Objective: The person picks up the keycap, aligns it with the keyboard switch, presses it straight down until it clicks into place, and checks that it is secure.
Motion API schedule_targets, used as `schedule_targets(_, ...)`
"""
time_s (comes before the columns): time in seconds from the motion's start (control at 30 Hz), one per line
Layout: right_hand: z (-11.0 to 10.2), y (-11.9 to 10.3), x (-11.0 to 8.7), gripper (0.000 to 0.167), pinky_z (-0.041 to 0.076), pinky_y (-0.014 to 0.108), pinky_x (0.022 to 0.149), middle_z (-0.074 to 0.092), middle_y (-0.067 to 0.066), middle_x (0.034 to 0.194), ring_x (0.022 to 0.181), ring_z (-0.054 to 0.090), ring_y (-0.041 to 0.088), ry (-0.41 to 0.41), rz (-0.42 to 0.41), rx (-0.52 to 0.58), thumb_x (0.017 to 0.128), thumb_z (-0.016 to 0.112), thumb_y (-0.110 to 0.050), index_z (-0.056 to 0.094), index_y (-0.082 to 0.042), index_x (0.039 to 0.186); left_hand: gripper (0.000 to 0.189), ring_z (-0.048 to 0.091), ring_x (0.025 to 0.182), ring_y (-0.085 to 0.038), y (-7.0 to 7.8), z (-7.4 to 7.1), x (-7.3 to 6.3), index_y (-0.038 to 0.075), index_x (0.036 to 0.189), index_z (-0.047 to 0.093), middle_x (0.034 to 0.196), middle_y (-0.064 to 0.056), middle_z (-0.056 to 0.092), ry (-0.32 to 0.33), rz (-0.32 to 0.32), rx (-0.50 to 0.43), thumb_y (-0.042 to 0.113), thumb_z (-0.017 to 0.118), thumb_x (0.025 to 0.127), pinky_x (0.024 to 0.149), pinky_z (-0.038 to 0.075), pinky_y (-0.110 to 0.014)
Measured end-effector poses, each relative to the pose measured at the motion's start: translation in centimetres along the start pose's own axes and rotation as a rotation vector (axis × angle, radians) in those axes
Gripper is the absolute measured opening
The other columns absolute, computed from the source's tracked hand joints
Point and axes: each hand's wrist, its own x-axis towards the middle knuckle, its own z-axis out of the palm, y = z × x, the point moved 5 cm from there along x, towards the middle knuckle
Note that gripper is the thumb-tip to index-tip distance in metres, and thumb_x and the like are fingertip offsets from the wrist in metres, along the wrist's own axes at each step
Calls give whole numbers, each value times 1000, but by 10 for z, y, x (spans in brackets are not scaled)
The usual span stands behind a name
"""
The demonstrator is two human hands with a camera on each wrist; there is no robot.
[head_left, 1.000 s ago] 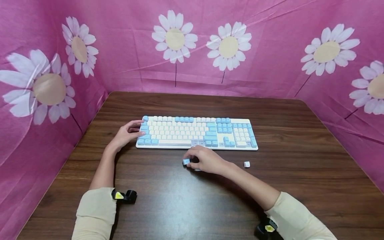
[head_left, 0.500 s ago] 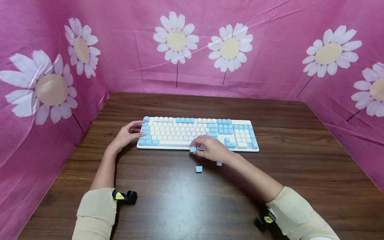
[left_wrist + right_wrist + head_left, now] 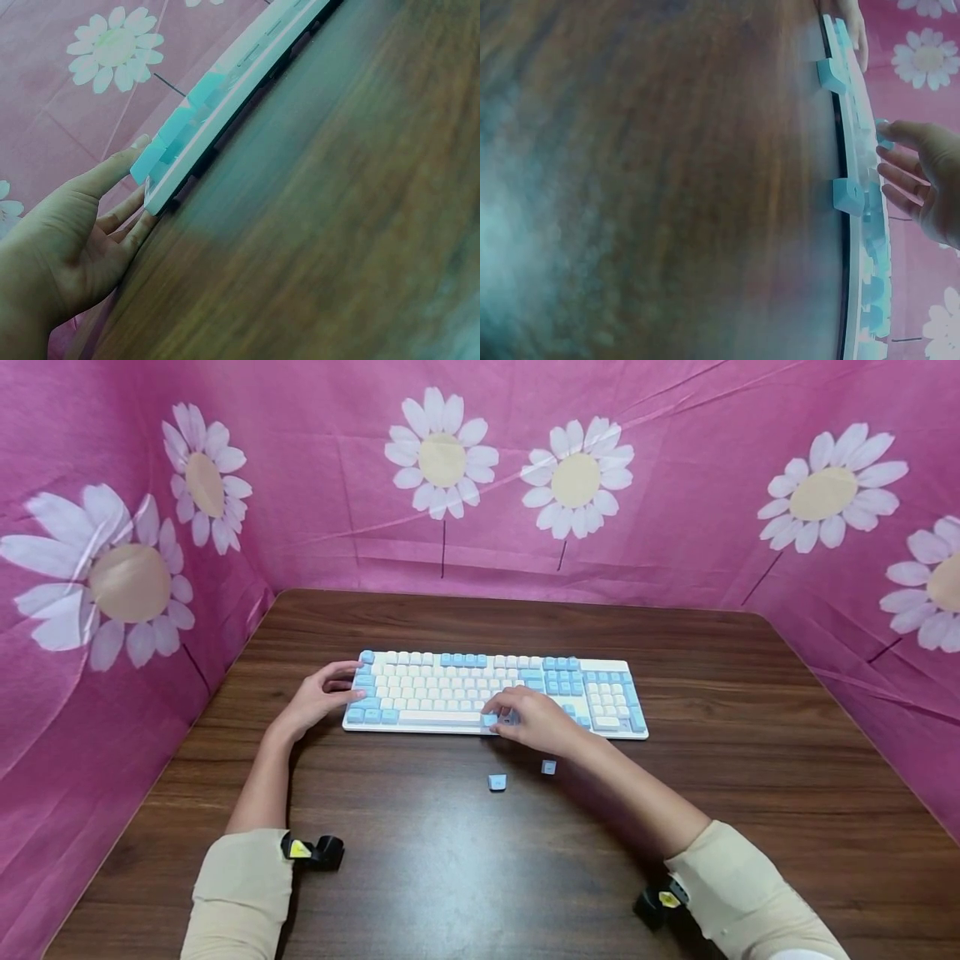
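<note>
A white and light-blue keyboard [image 3: 431, 717] lies across the table. My left hand [image 3: 311, 702] holds its left end; in the left wrist view the thumb lies on the blue end keys [image 3: 150, 161] and the other fingers touch the edge. My right hand [image 3: 536, 720] pinches a light-blue keycap [image 3: 489, 720] over the bottom row, just right of the space bar [image 3: 438, 717]. Whether that keycap touches the board is hard to tell. An uncapped switch spot [image 3: 507, 719] shows beside it. Two loose blue keycaps lie in front, one keycap [image 3: 497, 782] nearer me, another keycap [image 3: 549, 767] further right.
The brown wooden table [image 3: 420, 877] extends around the keyboard. Behind and beside it hangs a pink cloth [image 3: 315, 493] with white daisies. A black wrist camera [image 3: 322, 852] sits at the left sleeve, another black wrist camera [image 3: 654, 906] at the right.
My right hand has carried the pinched keycap from the table up and slightly right onto the bottom row. Two loose keycaps are now uncovered; the white one further right is hidden by the forearm.
</note>
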Motion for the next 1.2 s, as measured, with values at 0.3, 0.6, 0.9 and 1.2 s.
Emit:
schedule_targets(0.3, 2, 1, 0, 20, 46, 29, 70, 59, -4, 89, 83, 55, 12, 5, 45, -42, 83, 70, -17, 66, -12, 102, 53, 41, 114, -38, -2, 0, 0, -3, 134, 41, 134, -23, 38, -1, 6, 2, 7, 63, 87, 80, 40, -26)
schedule_targets(0.6, 3, 3, 1, 18, 46, 28, 65, 59, -4, 88, 82, 55, 12, 34, 58, -83, 83, 69, -18, 67, -13, 100, 53, 41, 115, -39, -1, 0, 0, -3, 134, 40, 135, -23, 37, -6, -7, 2, 9, 63, 87, 85, 40, -34)
schedule_targets(0.9, 5, 5, 1, 17, 45, 27, 61, 56, -4, 90, 79, 54, 11, 70, 52, -107, 83, 70, -21, 67, -14, 98, 53, 40, 115, -39, -1, 0, 1, -3, 134, 40, 134, -24, 37, -6, -3, -1, 9, 63, 87, 85, 40, -35)
schedule_targets(1.2, 7, 5, 1, 17, 44, 25, 61, 55, -3, 90, 77, 52, 10, 56, 60, -121, 83, 70, -19, 68, -13, 98, 53, 40, 115, -39, -1, -1, 0, -3, 134, 41, 134, -24, 37, -7, -3, -2, 8, 64, 87, 86, 39, -38)
